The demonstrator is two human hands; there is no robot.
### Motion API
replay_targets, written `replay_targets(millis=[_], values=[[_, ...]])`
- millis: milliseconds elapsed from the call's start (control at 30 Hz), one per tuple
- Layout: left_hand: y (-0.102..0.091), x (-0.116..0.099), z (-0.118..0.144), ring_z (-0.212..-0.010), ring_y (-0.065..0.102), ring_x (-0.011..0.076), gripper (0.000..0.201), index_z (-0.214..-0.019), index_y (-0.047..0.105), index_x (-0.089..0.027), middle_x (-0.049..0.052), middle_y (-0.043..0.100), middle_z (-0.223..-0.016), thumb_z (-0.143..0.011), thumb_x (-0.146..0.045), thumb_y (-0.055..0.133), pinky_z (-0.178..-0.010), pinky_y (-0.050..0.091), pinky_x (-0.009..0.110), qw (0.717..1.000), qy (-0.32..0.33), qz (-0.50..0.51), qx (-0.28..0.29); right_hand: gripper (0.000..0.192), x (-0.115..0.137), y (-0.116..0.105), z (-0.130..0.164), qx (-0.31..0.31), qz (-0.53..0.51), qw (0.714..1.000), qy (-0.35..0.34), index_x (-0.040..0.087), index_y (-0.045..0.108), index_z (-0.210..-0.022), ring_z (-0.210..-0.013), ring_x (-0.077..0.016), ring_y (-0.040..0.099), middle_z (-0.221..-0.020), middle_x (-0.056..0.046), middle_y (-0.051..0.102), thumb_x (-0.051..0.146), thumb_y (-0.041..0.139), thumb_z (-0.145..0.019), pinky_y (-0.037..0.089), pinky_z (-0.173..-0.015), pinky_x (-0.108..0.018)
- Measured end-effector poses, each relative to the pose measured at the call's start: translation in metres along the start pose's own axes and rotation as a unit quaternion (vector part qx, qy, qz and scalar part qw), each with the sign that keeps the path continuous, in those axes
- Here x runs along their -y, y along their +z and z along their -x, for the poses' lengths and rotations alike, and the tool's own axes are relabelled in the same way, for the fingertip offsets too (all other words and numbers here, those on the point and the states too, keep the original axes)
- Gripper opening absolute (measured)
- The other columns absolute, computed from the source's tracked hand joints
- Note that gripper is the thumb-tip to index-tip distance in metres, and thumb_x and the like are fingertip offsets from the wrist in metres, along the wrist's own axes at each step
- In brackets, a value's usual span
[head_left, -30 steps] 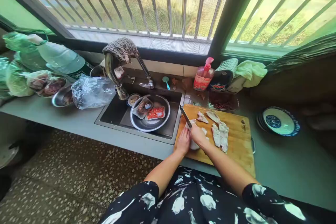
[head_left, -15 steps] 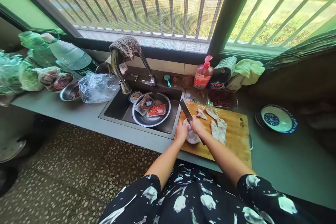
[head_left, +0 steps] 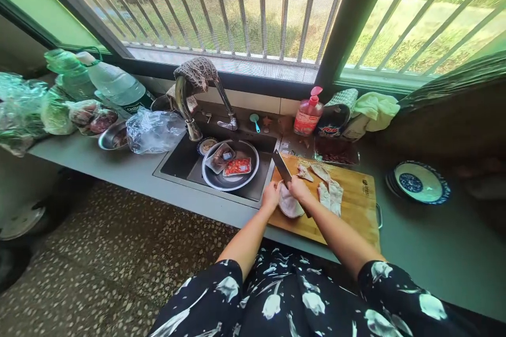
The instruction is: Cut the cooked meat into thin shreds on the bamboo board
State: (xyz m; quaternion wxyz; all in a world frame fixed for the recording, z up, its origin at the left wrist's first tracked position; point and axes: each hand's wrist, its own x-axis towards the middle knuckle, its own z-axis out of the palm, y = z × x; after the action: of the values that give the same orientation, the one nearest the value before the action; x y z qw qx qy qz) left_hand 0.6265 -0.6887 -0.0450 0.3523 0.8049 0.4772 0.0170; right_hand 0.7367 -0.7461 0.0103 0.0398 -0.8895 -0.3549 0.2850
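My right hand (head_left: 299,189) is closed round a kitchen knife (head_left: 281,166) with a broad dark blade, which points up and to the left over the cutting board (head_left: 356,189). Just left of it, my left hand (head_left: 271,196) grips the edge of a large pale piece of raw meat (head_left: 290,204) near the board's left side. Several cut pale pieces (head_left: 331,196) lie to the right of the knife, and a smaller scrap (head_left: 304,172) rests behind my right hand. My fingers partly cover the knife's handle and the meat's upper edge.
Left of the board is a sink (head_left: 177,168) holding a metal basin (head_left: 231,182) with wrapped food packs. A faucet (head_left: 192,129) arches over it. Behind the board stand a pink pump bottle (head_left: 308,116) and a dark tray (head_left: 336,151). Stacked bowls (head_left: 435,181) sit at right.
My view has shifted slightly, so the counter appears a little further right. My left hand has moved slightly left from the knife, showing more of the meat. Both grips stay the same.
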Motion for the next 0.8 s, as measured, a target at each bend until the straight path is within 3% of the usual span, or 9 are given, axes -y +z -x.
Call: replay_targets(millis=[67,167,233,300,467,700,800], values=[[-0.002,0.001,0.001,-0.09,0.051,0.0195,0.024,-0.099,0.052,-0.018,0.007,0.057,-0.093,-0.077,-0.025,0.052,-0.077,0.041,0.03,0.999,0.02,-0.026,-0.023,0.029,-0.009,-0.005,0.01,0.005,0.002,1.0,-0.016,0.012,0.047,-0.106,-0.088,-0.0199,0.057,-0.095,-0.014,0.059,0.028,0.034,-0.087,0.038,-0.07,-0.024],[0.002,0.003,0.015,-0.103,0.044,0.0211,0.025,-0.1,0.053,-0.018,0.008,0.053,-0.103,-0.076,-0.017,0.05,-0.087,0.038,0.035,0.984,0.157,-0.063,-0.058,0.028,-0.026,-0.005,0.036,0.001,0.028,0.999,-0.031,0.012,0.047,-0.105,-0.085,-0.0214,0.058,-0.091,-0.015,0.06,0.028,0.033,-0.086,0.038,-0.069,-0.026],[0.01,0.005,0.026,-0.11,0.04,0.0208,0.025,-0.099,0.055,-0.018,0.008,0.05,-0.109,-0.075,-0.014,0.049,-0.094,0.034,0.036,0.963,0.257,-0.064,-0.042,0.028,-0.035,0.001,0.053,0.005,0.044,0.999,-0.03,0.011,0.046,-0.105,-0.083,-0.022,0.058,-0.089,-0.015,0.06,0.026,0.033,-0.085,0.039,-0.069,-0.027],[0.019,0.009,0.034,-0.114,0.037,0.022,0.028,-0.101,0.054,-0.017,0.009,0.048,-0.114,-0.074,-0.015,0.051,-0.099,0.031,0.038,0.949,0.308,-0.06,-0.024,0.027,-0.039,0.01,0.066,0.021,0.053,0.998,-0.017,0.012,0.045,-0.106,-0.081,-0.0222,0.059,-0.087,-0.014,0.061,0.025,0.033,-0.085,0.039,-0.068,-0.028],[0.035,0.02,0.034,-0.118,0.034,0.0275,0.042,-0.112,0.049,-0.016,0.012,0.045,-0.12,-0.071,-0.022,0.059,-0.098,0.032,0.046,0.953,0.293,-0.078,-0.007,0.026,-0.043,0.026,0.085,0.033,0.051,0.998,0.014,0.015,0.043,-0.106,-0.077,-0.0242,0.06,-0.083,-0.013,0.062,0.024,0.029,-0.086,0.041,-0.064,-0.031],[0.04,0.024,0.034,-0.119,0.033,0.0247,0.039,-0.112,0.048,-0.016,0.011,0.043,-0.124,-0.075,-0.024,0.056,-0.1,0.031,0.043,0.955,0.285,-0.078,-0.03,0.02,-0.082,0.046,0.129,0.091,0.064,0.993,0.041,0.014,0.044,-0.097,-0.076,-0.0246,0.061,-0.078,-0.012,0.061,0.021,0.029,-0.086,0.042,-0.063,-0.033],[0.039,0.027,0.034,-0.121,0.032,0.0238,0.038,-0.112,0.048,-0.015,0.011,0.042,-0.124,-0.076,-0.024,0.055,-0.101,0.03,0.042,0.952,0.298,-0.066,-0.014,0.021,-0.075,0.046,0.119,0.091,0.065,0.993,0.033,0.012,0.044,-0.1,-0.077,-0.0246,0.061,-0.079,-0.014,0.061,0.018,0.031,-0.085,0.042,-0.064,-0.032]])
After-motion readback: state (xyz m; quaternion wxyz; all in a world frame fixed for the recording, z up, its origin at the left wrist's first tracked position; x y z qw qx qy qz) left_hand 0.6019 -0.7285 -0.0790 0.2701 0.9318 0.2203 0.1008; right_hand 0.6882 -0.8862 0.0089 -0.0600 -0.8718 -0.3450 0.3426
